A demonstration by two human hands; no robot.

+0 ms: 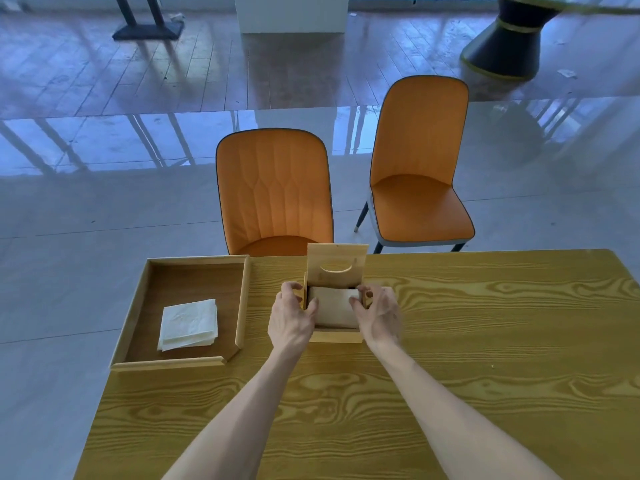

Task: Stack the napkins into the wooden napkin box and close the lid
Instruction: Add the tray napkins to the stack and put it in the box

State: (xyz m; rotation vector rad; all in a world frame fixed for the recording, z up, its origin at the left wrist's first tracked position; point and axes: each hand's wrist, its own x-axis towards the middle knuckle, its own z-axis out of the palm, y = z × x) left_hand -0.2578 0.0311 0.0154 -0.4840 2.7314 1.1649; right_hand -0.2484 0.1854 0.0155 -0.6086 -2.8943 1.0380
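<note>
- Wooden napkin box (pixel 335 336) on the yellow wood-grain table (pixel 485 341), caught between the two hands, front wall facing the camera.
- Lid (pixel 337 263) up and open, standing tall at the far side of the box, just past the fingertips, oval slot in plain view.
- White napkins (pixel 334 306) already inside, filling the opening, lying flat between the two thumbs.
- Left hand (pixel 292 318) wrapped on the left wall of the box: fingers curled over the outer side, thumb hooked across the rim and pressing on the near-left corner of the napkins.
- Right hand (pixel 379 315) mirrored on the right wall: fingers curled round the outside, thumb tip down on the right edge of the napkins.
- Neither hand spread flat; both cupped, pinching box wall between thumb and fingers.
- Both bare forearms reaching in from the near edge of the table.
- Out to the left of the left hand, well apart: shallow wooden tray (pixel 244 299) with a dark brown floor.
- Inside that tray, a small loose stack of white napkins (pixel 188 323), slightly skewed, toward its near side.
- Beyond the hands, across the table: two orange chairs, one (pixel 275 192) straight behind the lid, another (pixel 420 168) off to the right.
- Glossy pale floor (pixel 104 202) all around.
</note>
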